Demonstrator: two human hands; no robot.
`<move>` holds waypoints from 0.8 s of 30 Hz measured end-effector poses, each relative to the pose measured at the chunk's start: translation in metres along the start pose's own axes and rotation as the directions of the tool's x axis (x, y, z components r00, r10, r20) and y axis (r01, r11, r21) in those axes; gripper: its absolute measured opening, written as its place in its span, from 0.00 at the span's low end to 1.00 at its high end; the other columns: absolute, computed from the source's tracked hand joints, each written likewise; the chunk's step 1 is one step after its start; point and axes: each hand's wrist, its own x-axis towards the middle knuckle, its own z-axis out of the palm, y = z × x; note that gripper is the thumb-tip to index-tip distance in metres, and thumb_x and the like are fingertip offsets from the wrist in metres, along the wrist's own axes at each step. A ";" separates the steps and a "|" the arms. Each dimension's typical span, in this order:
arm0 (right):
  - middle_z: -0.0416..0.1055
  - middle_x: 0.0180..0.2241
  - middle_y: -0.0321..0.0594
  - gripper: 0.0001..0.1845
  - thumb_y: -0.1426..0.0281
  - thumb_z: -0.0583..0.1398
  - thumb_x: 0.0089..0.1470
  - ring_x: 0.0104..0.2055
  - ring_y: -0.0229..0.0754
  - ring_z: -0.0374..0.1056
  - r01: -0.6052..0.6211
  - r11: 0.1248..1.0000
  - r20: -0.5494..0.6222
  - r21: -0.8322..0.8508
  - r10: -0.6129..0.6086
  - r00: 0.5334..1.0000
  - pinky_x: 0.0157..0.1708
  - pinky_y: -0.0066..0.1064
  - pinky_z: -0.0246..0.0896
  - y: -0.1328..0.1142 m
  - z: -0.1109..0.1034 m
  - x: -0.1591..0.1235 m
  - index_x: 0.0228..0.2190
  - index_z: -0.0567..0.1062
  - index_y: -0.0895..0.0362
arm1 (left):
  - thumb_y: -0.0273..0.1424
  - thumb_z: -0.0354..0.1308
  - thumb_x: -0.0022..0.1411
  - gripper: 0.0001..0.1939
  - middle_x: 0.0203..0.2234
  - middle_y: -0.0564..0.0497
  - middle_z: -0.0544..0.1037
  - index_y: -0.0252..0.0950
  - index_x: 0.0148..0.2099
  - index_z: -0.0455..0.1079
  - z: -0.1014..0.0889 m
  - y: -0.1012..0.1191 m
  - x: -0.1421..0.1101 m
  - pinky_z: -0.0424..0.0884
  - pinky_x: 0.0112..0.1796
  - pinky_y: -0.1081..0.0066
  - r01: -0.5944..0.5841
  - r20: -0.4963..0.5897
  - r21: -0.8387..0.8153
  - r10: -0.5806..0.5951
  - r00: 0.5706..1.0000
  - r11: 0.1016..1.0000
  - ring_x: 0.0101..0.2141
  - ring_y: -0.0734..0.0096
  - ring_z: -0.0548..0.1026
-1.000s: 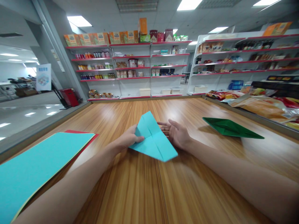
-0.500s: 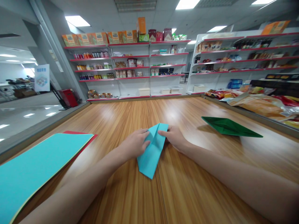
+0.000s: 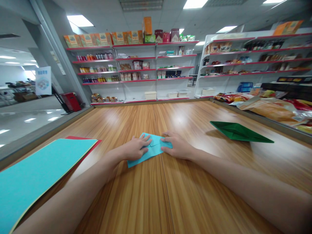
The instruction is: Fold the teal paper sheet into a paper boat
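Observation:
A folded piece of light blue paper [image 3: 154, 150] lies on the wooden table in front of me, with crease lines and flaps across its middle. My left hand [image 3: 136, 148] rests on its left part, fingers spread over the surface. On the right end, my right hand [image 3: 177, 146] lies with its fingers apart, touching the paper. Parts of both ends are hidden under the hands. A dark green folded paper boat [image 3: 240, 132] sits apart to the right.
Sheets of coloured paper [image 3: 46, 172], blue on top with yellow and red edges below, lie at the left. Packaged snacks [image 3: 270, 110] sit beyond the right edge of the wooden table [image 3: 146, 204]. Stocked shelves [image 3: 138, 70] stand behind the table.
The blue paper has turned from pointing towards me to lying crosswise and flatter. Both hands have shifted from holding its upper part to lying on its two ends.

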 end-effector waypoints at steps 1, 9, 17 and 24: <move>0.63 0.56 0.54 0.23 0.58 0.62 0.50 0.60 0.60 0.55 0.034 0.999 0.007 -0.007 -0.034 0.999 0.57 0.52 0.49 -0.003 -0.001 -0.001 0.43 0.77 0.58 | 0.44 0.56 0.60 0.34 0.64 0.39 0.51 0.41 0.65 0.54 -0.001 0.000 -0.001 0.38 0.56 0.37 -0.012 0.008 0.002 0.012 1.000 1.000 0.63 0.40 0.45; 0.67 0.54 0.48 0.24 0.59 0.61 0.52 0.56 0.52 0.63 0.260 0.963 0.061 0.069 -0.264 0.963 0.54 0.44 0.57 -0.018 -0.006 -0.004 0.49 0.73 0.55 | 0.46 0.63 0.53 0.44 0.65 0.38 0.48 0.40 0.67 0.50 -0.005 0.004 -0.006 0.40 0.58 0.41 -0.111 0.035 0.011 0.110 0.993 0.994 0.63 0.42 0.43; 0.70 0.51 0.47 0.20 0.59 0.59 0.55 0.53 0.53 0.66 0.230 0.973 0.033 0.027 -0.230 0.973 0.54 0.44 0.57 -0.014 -0.002 -0.003 0.47 0.75 0.55 | 0.37 0.62 0.56 0.29 0.62 0.46 0.58 0.42 0.60 0.63 -0.014 -0.004 -0.009 0.53 0.58 0.60 -0.179 0.069 0.009 0.178 0.982 0.984 0.62 0.53 0.54; 0.52 0.63 0.48 0.33 0.52 0.53 0.59 0.64 0.56 0.48 0.189 0.982 0.192 -0.011 -0.183 0.964 0.59 0.54 0.44 -0.019 -0.006 -0.003 0.61 0.57 0.53 | 0.36 0.50 0.66 0.30 0.65 0.47 0.47 0.43 0.67 0.48 0.003 -0.013 -0.004 0.40 0.60 0.52 -0.180 0.004 0.011 0.180 0.984 0.984 0.64 0.58 0.44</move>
